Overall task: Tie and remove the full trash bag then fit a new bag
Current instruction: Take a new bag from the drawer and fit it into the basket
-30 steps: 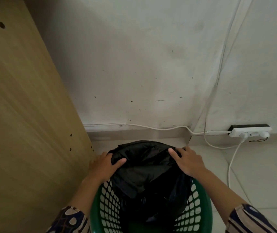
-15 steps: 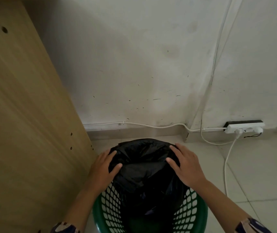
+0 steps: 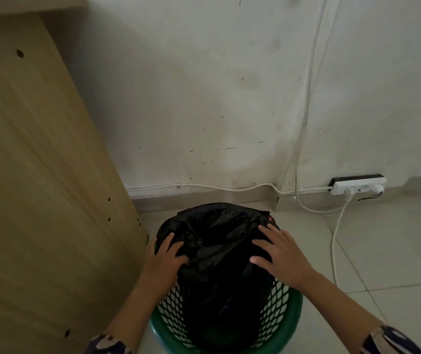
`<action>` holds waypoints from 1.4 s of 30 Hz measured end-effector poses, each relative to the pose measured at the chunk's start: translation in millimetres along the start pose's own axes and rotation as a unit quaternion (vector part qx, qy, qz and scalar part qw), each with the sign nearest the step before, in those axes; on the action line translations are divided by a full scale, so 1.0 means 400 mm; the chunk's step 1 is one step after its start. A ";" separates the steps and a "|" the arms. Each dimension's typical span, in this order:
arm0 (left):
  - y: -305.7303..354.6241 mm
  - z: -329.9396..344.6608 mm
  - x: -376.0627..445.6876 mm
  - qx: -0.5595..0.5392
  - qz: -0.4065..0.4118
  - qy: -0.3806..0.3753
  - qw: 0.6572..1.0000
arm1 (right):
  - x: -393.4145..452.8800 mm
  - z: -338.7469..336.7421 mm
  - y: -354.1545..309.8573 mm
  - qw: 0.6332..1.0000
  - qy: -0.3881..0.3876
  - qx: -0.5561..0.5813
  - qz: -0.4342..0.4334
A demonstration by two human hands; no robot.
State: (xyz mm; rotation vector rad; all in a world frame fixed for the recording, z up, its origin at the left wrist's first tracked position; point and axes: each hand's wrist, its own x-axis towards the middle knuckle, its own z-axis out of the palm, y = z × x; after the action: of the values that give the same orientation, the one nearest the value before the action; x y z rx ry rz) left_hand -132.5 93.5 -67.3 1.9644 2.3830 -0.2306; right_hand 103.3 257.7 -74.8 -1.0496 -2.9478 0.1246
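Note:
A green mesh bin stands on the tiled floor in the head view. A black trash bag lines it and is stretched over the far part of its rim. My left hand is on the bin's left side, with fingers and thumb closed over the bag at the rim. On the right side of the rim my right hand lies flat on the bag with its fingers spread. The inside of the bag is dark and I cannot see what it holds.
A tall wooden panel stands close against the bin's left side. The white wall is just behind the bin. A white power strip sits at the wall's foot on the right, and its cable runs across the floor tiles.
Both hands have slid nearer along the rim, smoothing the bag down over it. The right hand's fingers have spread flat. The view has tilted up and drawn back a little.

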 end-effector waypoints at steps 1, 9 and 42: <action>0.004 -0.006 0.003 -0.007 -0.010 0.026 1.000 | -0.003 -0.004 0.000 1.000 -0.004 -0.004 0.000; 0.033 -0.098 0.004 -0.430 -0.174 0.146 0.874 | -0.033 -0.012 -0.085 0.990 -0.076 -0.054 -0.103; 0.083 -0.095 -0.129 0.154 0.108 -0.064 0.980 | -0.180 -0.136 -0.033 0.998 0.032 0.050 -0.023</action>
State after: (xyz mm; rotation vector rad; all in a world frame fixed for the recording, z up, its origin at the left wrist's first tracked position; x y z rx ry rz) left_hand -87.8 55.0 -25.9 2.2349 2.1384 -0.7290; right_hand 153.1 206.0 -18.4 -0.9552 -2.8729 0.2308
